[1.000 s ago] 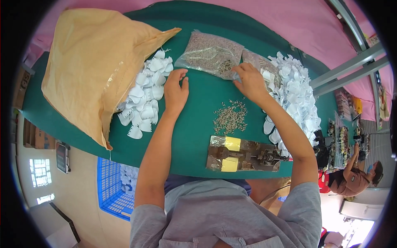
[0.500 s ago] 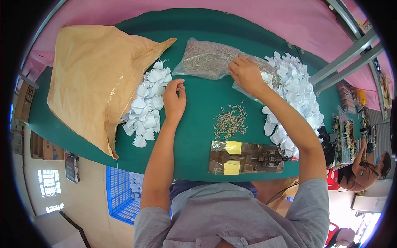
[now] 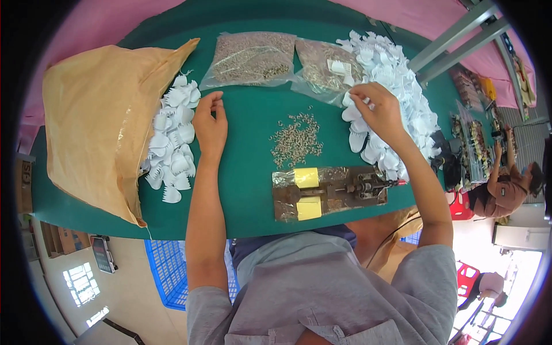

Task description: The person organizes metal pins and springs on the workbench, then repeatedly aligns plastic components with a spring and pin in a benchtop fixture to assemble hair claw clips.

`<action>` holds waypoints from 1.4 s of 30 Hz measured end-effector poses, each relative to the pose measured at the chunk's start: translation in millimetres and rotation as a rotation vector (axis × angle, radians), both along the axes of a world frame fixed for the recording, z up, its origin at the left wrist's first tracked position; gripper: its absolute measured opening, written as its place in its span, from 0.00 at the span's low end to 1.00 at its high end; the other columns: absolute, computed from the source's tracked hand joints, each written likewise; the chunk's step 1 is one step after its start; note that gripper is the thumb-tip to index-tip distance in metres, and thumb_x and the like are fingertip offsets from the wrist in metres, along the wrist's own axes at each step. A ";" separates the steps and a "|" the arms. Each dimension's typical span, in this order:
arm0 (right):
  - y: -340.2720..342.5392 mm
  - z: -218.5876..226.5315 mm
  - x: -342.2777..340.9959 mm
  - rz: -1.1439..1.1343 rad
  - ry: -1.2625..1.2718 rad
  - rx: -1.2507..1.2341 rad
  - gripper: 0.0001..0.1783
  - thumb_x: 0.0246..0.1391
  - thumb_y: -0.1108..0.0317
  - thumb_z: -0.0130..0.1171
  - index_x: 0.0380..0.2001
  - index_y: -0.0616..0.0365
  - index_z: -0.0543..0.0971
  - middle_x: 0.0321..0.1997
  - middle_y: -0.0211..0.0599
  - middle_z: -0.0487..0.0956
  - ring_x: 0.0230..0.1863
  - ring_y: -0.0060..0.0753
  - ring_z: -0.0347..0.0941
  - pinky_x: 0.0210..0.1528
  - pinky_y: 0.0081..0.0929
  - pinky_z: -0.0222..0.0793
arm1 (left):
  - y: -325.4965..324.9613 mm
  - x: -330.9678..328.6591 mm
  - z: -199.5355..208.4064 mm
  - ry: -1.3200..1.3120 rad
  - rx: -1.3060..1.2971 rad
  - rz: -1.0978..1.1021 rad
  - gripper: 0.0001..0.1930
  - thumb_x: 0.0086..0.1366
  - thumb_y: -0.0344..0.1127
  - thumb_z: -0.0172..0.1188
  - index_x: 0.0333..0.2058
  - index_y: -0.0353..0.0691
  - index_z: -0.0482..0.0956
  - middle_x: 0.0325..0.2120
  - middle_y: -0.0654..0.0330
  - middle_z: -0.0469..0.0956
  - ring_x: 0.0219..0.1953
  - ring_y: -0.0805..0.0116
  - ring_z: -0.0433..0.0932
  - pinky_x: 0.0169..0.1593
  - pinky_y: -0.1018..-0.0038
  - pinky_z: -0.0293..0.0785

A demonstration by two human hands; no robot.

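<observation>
My left hand rests beside the left heap of white toothed pieces, fingers loosely curled and thumb apart, with nothing seen in it. At the left edge of the larger heap of white pieces, my right hand has thumb and forefinger brought together. A white piece shows at those fingertips; whether it is gripped is unclear. Between my hands lies a loose pile of small metal clips. Nearer me is a dark metal fixture with two yellow pads.
Two clear bags of small metal parts, a left bag and a right bag, lie at the back of the green table. A large brown sack stands far left. Below the edge is a blue basket. People work at far right.
My right hand has left the right bag of metal parts and come nearer, to the edge of the white heap. My left hand keeps its place by the left heap. The view has shifted.
</observation>
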State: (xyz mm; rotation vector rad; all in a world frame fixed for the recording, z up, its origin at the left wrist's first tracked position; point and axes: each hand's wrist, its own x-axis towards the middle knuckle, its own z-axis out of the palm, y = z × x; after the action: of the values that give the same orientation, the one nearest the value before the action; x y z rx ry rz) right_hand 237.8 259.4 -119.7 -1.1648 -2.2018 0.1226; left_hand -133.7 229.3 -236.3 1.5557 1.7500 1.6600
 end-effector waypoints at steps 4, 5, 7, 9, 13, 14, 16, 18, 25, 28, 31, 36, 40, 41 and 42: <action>-35.8 -23.7 15.6 0.031 0.123 -0.393 0.09 0.60 0.74 0.63 0.43 0.60 0.85 0.39 0.39 0.86 0.36 0.35 0.84 0.38 0.29 0.79 | -18.8 30.3 20.8 0.128 -0.081 -0.341 0.18 0.67 0.31 0.67 0.55 0.38 0.81 0.53 0.55 0.82 0.53 0.64 0.81 0.58 0.70 0.75; -38.7 -28.8 12.6 0.084 0.104 -0.512 0.13 0.62 0.74 0.61 0.50 0.59 0.83 0.48 0.41 0.85 0.44 0.38 0.84 0.45 0.30 0.80 | -26.8 37.4 27.1 0.252 -0.047 -0.445 0.21 0.66 0.34 0.69 0.57 0.38 0.80 0.58 0.54 0.79 0.59 0.60 0.78 0.63 0.66 0.73; -36.4 -41.6 -1.9 0.232 0.110 -0.495 0.20 0.65 0.72 0.60 0.60 0.55 0.79 0.61 0.42 0.80 0.59 0.40 0.78 0.59 0.33 0.74 | -40.0 47.7 42.7 0.351 -0.129 -0.571 0.33 0.60 0.41 0.74 0.63 0.42 0.75 0.68 0.54 0.71 0.70 0.53 0.67 0.72 0.58 0.63; -23.2 -61.9 -10.9 0.327 0.047 -0.403 0.28 0.68 0.61 0.60 0.69 0.53 0.71 0.73 0.47 0.69 0.72 0.49 0.67 0.72 0.40 0.63 | -50.5 52.6 48.0 0.573 -0.168 -0.640 0.43 0.55 0.50 0.77 0.67 0.45 0.70 0.71 0.56 0.65 0.73 0.52 0.61 0.74 0.56 0.59; -13.6 -73.5 -29.7 0.317 -0.140 -0.400 0.48 0.63 0.40 0.60 0.77 0.52 0.56 0.81 0.52 0.52 0.80 0.58 0.50 0.80 0.49 0.46 | -65.2 53.3 41.6 0.681 -0.227 -0.637 0.52 0.53 0.58 0.76 0.72 0.45 0.62 0.74 0.57 0.59 0.76 0.54 0.57 0.76 0.55 0.55; -13.1 -74.2 -32.5 0.364 -0.226 -0.304 0.51 0.62 0.36 0.59 0.76 0.56 0.56 0.81 0.55 0.52 0.80 0.59 0.50 0.80 0.50 0.46 | -65.6 55.0 41.3 0.682 -0.234 -0.627 0.52 0.53 0.58 0.76 0.72 0.45 0.62 0.74 0.57 0.59 0.76 0.54 0.57 0.76 0.55 0.55; -15.8 -76.4 -37.6 0.464 -0.330 -0.173 0.56 0.59 0.30 0.59 0.76 0.60 0.56 0.80 0.60 0.51 0.81 0.60 0.48 0.81 0.52 0.43 | -63.3 58.5 39.5 0.699 -0.207 -0.585 0.54 0.54 0.61 0.74 0.73 0.43 0.59 0.74 0.55 0.58 0.76 0.53 0.56 0.76 0.55 0.55; -24.9 -72.9 -44.8 0.580 -0.349 -0.190 0.58 0.57 0.29 0.60 0.76 0.60 0.56 0.81 0.60 0.50 0.81 0.60 0.46 0.81 0.51 0.42 | -60.6 61.2 37.5 0.688 -0.187 -0.561 0.54 0.55 0.58 0.75 0.73 0.42 0.58 0.73 0.52 0.60 0.75 0.51 0.58 0.75 0.54 0.56; -28.3 -81.3 -88.3 0.533 -0.420 -0.096 0.47 0.67 0.36 0.50 0.76 0.58 0.57 0.82 0.52 0.50 0.82 0.52 0.46 0.81 0.48 0.44 | -47.9 45.5 22.3 0.353 -0.204 -0.526 0.45 0.65 0.51 0.69 0.73 0.38 0.59 0.71 0.47 0.63 0.73 0.46 0.61 0.73 0.55 0.59; -20.0 -91.5 -108.2 0.505 -0.368 -0.081 0.45 0.67 0.38 0.51 0.75 0.59 0.59 0.81 0.52 0.52 0.82 0.51 0.47 0.81 0.47 0.44 | -51.6 37.8 35.4 0.364 -0.247 -0.543 0.46 0.63 0.54 0.70 0.72 0.35 0.59 0.72 0.48 0.61 0.74 0.47 0.59 0.73 0.54 0.60; -7.7 -100.2 -138.4 0.498 -0.230 -0.056 0.40 0.68 0.44 0.52 0.72 0.60 0.63 0.79 0.52 0.57 0.81 0.52 0.49 0.81 0.46 0.45 | -57.0 26.1 37.5 0.526 -0.239 -0.553 0.54 0.57 0.55 0.75 0.73 0.35 0.57 0.73 0.47 0.59 0.74 0.46 0.58 0.74 0.55 0.59; 17.9 -99.8 -158.8 0.470 0.189 -0.338 0.28 0.70 0.54 0.54 0.66 0.58 0.71 0.75 0.47 0.66 0.75 0.50 0.61 0.75 0.42 0.58 | -64.1 32.5 39.8 0.560 -0.300 -0.439 0.66 0.44 0.59 0.81 0.75 0.36 0.52 0.75 0.46 0.54 0.75 0.44 0.55 0.74 0.52 0.56; 14.0 -74.8 -113.0 0.418 0.336 -0.474 0.21 0.71 0.60 0.54 0.63 0.55 0.75 0.69 0.41 0.74 0.70 0.42 0.70 0.71 0.36 0.63 | -62.0 54.0 38.9 0.706 -0.228 -0.447 0.68 0.41 0.65 0.79 0.75 0.41 0.53 0.75 0.47 0.53 0.76 0.45 0.53 0.76 0.51 0.51; 6.0 -66.2 -104.9 0.397 0.325 -0.565 0.21 0.69 0.63 0.56 0.62 0.57 0.76 0.67 0.41 0.76 0.69 0.40 0.71 0.72 0.36 0.63 | -61.5 55.8 39.2 0.762 -0.201 -0.456 0.68 0.41 0.68 0.78 0.75 0.42 0.54 0.75 0.47 0.53 0.76 0.46 0.52 0.76 0.51 0.50; 0.1 -65.3 -95.5 0.397 0.320 -0.570 0.21 0.69 0.63 0.56 0.62 0.57 0.76 0.67 0.41 0.76 0.69 0.40 0.71 0.72 0.36 0.63 | -57.9 59.5 37.3 0.751 -0.185 -0.460 0.66 0.42 0.70 0.76 0.75 0.47 0.55 0.75 0.48 0.53 0.77 0.46 0.51 0.76 0.50 0.49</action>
State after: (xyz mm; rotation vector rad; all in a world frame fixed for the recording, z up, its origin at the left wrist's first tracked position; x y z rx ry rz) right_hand 142.3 259.6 -185.0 -0.8781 -2.1296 1.0828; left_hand -74.2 171.4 -199.0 2.4371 1.5720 0.7102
